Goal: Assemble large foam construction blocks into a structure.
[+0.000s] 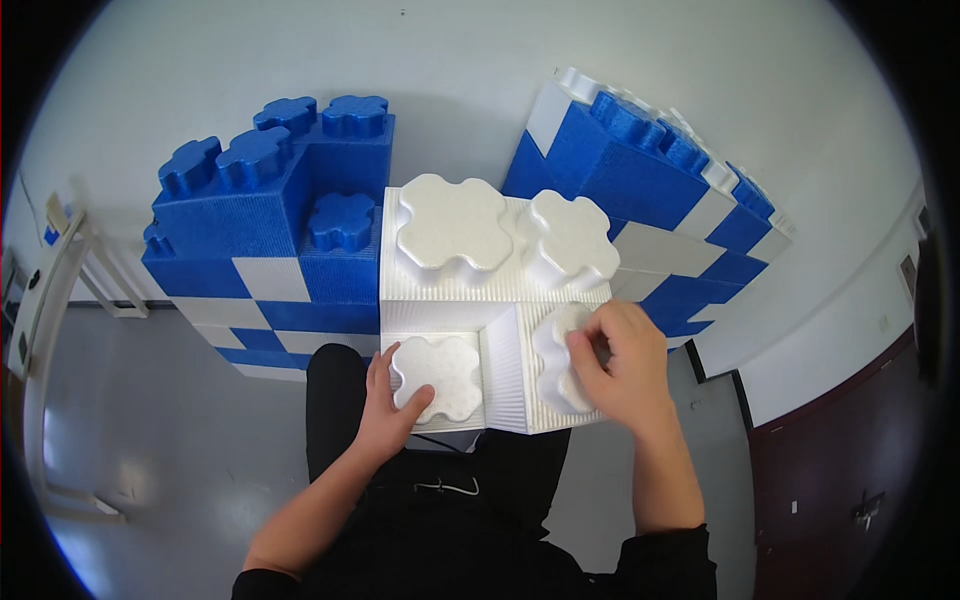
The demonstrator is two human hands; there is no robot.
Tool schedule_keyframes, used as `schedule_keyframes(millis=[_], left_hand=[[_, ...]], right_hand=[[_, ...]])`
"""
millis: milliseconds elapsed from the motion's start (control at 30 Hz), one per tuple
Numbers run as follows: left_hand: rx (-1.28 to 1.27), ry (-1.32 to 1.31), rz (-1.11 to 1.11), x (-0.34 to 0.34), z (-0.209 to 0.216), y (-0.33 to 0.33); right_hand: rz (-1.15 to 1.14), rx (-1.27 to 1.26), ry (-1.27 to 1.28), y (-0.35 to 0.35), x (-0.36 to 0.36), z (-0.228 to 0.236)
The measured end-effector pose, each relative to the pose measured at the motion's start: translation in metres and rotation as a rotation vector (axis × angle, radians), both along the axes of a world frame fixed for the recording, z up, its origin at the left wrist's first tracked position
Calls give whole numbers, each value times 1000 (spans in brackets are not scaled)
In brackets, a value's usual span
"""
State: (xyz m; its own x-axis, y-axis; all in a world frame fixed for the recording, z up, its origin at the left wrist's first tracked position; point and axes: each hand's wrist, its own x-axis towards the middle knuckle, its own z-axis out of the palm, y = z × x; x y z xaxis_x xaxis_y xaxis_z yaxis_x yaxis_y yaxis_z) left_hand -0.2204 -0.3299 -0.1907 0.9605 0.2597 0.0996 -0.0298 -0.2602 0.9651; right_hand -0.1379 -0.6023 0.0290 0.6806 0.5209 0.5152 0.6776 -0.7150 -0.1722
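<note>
In front of me is a large white toy building block [440, 317] with wavy-edged studs and a recessed corner at its near left. My left hand [385, 418] grips the block's left edge, its thumb lying over the low stud [440, 378] in the recess. On the right, my right hand [628, 365] is closed over the near right stud [556, 362], thumb and bent fingers against it; some fingertips are hidden. The block's underside is out of sight, so I cannot tell whether it rests on my legs or is only held.
A stack of blue and white blocks [225, 225] stands at the left, another block stack [640, 185] at the right, both near the pale wall [460, 70]. A white table frame [50, 290] is at far left. A dark red door [830, 470] is at lower right.
</note>
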Motion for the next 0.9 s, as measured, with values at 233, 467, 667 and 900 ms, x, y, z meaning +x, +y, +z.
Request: schedule_keyframes(millis=[233,467,667,900], left_hand=[[-36,-54,2,1,-1,-2],[-21,-35,12,1,-1,-2],[-17,-7,1,-2,2,-2],[-58,10,-7,-2,9,-4]], right_hand=[[303,-439,312,-29,10,48],[199,-528,335,-11,12,44],[213,-544,268,-11,7,48],[207,-562,267,-8,7,53]])
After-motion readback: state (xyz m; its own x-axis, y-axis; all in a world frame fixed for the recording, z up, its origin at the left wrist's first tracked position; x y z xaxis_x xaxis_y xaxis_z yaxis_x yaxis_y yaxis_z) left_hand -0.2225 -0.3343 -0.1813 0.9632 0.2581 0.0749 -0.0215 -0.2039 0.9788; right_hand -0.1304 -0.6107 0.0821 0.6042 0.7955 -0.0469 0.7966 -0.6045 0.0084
